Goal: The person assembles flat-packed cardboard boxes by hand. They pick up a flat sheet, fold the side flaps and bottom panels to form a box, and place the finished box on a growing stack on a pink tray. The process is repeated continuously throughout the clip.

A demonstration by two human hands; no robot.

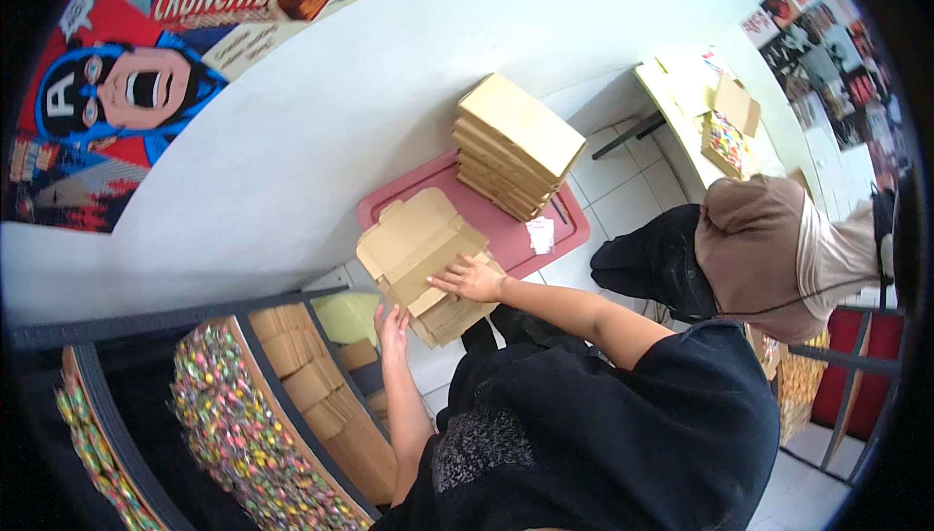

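A flat, partly folded brown cardboard box (413,225) lies over the near left part of a pink plastic surface (506,239), its flaps spread. My right hand (469,279) rests flat on the cardboard, fingers stretched out and pointing left. Close to the near left edge of the cardboard is my left hand (392,329), its fingers extended; whether they touch the edge I cannot tell. Beyond the flat box stands a tall stack of closed cardboard boxes (516,147). Small white papers (541,234) lie on the pink surface beside the stack.
To my left, a dark-framed rack (88,385) holds colourful wrapped sweets (253,424) and folded cardboard (316,380). At right sits another person (749,239), near a pale table (681,103) bearing an open box of colourful items (725,142). A white wall (321,132) curves behind the stack.
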